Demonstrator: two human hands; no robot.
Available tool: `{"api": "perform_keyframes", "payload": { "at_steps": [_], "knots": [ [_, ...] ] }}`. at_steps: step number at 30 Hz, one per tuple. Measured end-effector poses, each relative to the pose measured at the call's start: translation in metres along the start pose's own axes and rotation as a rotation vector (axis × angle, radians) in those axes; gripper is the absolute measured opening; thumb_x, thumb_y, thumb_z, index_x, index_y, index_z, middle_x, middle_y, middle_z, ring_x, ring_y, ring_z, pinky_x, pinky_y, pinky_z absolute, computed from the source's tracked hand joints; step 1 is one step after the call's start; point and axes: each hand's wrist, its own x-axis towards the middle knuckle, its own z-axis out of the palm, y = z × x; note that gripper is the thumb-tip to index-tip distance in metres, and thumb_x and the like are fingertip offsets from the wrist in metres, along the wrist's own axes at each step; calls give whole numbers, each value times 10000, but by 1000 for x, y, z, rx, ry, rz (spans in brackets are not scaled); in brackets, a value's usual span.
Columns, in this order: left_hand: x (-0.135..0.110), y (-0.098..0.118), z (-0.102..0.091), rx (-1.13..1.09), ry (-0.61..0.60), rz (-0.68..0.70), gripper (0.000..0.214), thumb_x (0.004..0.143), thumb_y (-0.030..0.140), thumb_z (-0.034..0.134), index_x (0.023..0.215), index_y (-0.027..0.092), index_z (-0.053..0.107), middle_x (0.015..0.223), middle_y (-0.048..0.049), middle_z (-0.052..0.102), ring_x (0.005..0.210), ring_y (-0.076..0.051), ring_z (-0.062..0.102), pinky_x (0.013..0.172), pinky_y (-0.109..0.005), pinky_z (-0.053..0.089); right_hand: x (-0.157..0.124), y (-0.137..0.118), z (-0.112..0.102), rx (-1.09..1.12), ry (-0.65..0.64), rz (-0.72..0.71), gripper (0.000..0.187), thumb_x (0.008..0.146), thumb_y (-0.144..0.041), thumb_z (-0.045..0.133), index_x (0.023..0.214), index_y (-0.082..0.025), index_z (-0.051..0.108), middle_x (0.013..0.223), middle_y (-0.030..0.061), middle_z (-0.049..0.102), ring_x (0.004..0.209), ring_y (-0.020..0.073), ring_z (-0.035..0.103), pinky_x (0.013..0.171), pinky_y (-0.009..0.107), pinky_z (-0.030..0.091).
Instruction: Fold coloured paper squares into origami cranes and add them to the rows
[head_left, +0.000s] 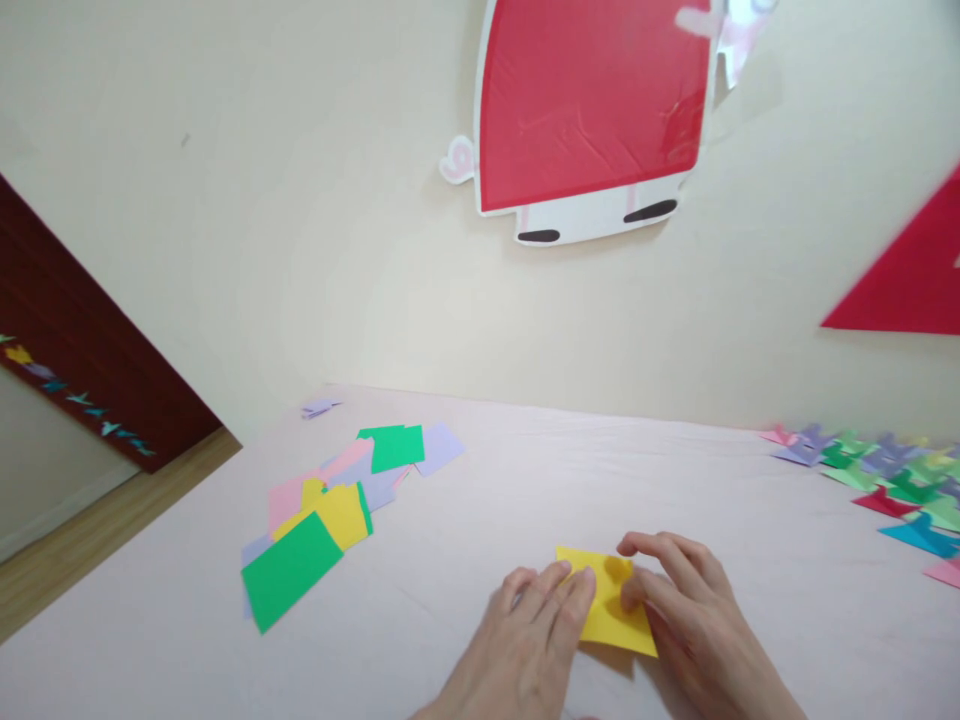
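A small yellow sheet of paper lies at the lower middle of the table, its near edge slightly raised over a shadow. Across its left part rest the fingers of my left hand, stretched out and nearly flat. At the right edge, my right hand has one bent finger over the sheet and another finger raised above it. Its thumb is hidden, apparently behind or under the paper, so the edge seems pinched there.
Loose green, yellow and purple papers overlap at the left of the pale table. Several folded paper figures line the far right. A wall with a red-and-white cutout rises behind. Lavender pieces lie near the back left corner.
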Motion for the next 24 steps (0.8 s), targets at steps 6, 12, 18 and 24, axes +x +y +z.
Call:
{"api": "perform_keyframes", "payload": {
  "at_steps": [6,12,18,24],
  "knots": [
    [-2,11,15,199,77,-5,372,1016,180,316,1355,140,463,1310,-74,608,1170,-200,560,953,-328,437,-2,-3,-15,46,-228,-112,252,784,-123,536,951,-262,662,1147,73,670,1117,248,558,931,384,501],
    [-13,15,32,188,153,-92,448,993,107,316,1440,114,338,1289,-141,607,1095,-195,610,889,-308,501,6,-12,-12,231,-202,61,222,936,-279,476,827,-270,669,1022,49,688,985,211,612,842,316,527],
    [-21,19,44,245,243,-152,421,998,187,442,1416,179,396,1489,-181,392,1152,-237,591,883,-352,535,22,-16,7,258,-179,320,215,892,-346,511,723,-232,579,753,32,623,738,211,579,696,346,497],
    [-17,14,40,436,394,-77,360,963,267,557,1312,187,522,1544,-103,321,1321,-252,443,1066,-379,412,26,-19,15,200,-215,351,164,854,-332,551,730,-226,569,765,33,613,762,226,548,717,368,446]
  ]
}}
